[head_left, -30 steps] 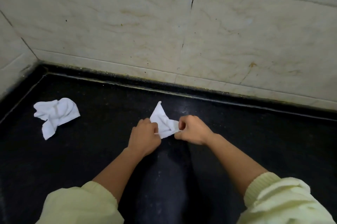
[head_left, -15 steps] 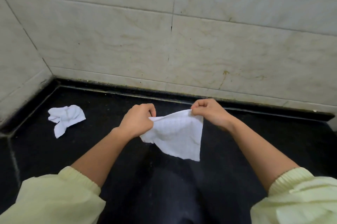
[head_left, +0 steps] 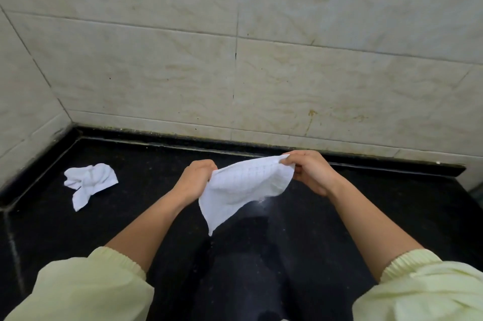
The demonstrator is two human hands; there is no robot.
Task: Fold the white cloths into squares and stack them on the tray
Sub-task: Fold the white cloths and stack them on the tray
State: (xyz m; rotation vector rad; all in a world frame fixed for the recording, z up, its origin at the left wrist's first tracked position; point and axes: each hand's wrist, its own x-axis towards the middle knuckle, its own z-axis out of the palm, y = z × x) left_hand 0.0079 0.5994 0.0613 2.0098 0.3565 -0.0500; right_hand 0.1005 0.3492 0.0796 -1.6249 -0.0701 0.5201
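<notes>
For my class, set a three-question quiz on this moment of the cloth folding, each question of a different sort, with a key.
1. True or false: the left hand and the right hand both pinch the spread white checked cloth, held up off the black stone counter.
2. Where does the crumpled white cloth lie? A) on a tray; B) on the counter, to the left; C) under the right hand.
3. Fill in: the number of white cloths in view is ___.
Key: 1 true; 2 B; 3 two.
</notes>
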